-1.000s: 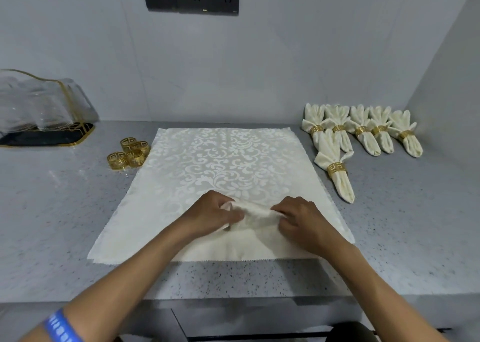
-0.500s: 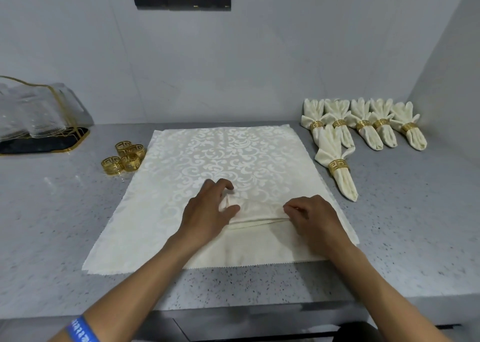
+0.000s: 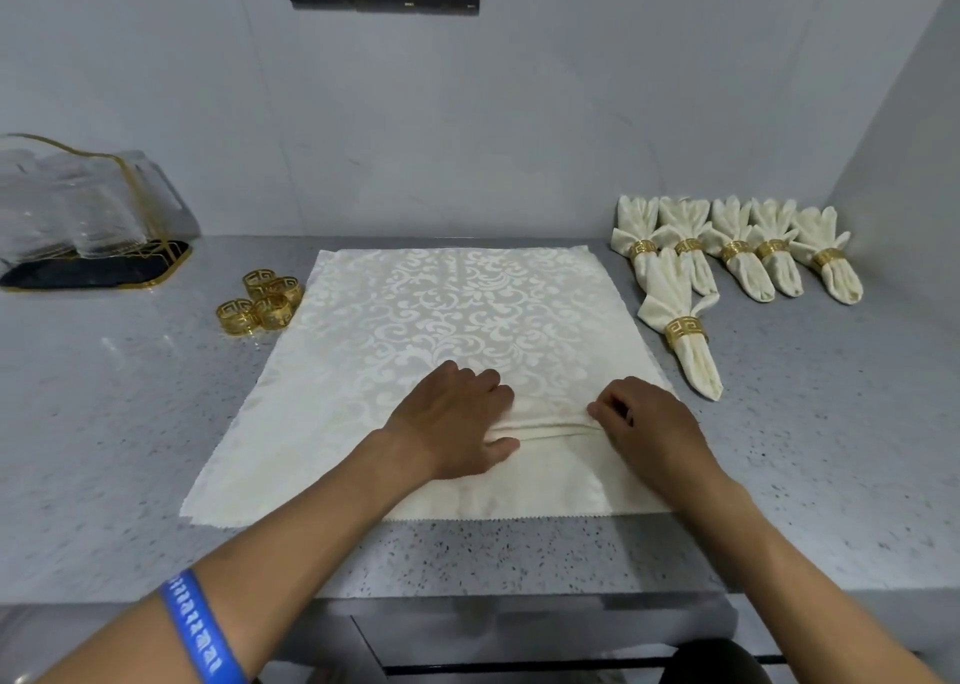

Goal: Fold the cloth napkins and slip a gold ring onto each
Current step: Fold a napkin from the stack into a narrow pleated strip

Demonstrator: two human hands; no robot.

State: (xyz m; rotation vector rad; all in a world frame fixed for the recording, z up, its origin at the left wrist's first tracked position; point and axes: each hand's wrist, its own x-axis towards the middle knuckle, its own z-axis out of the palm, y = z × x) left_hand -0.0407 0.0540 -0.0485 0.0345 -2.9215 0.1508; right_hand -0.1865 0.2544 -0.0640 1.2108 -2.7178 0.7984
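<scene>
head cam only | worn on the person's head, wide-angle | faces forward and down over the counter (image 3: 130,423) toward the back wall (image 3: 519,111) | close in, both forearms enter from the bottom edge (straight lines bow near the borders) | no second view to overlap
</scene>
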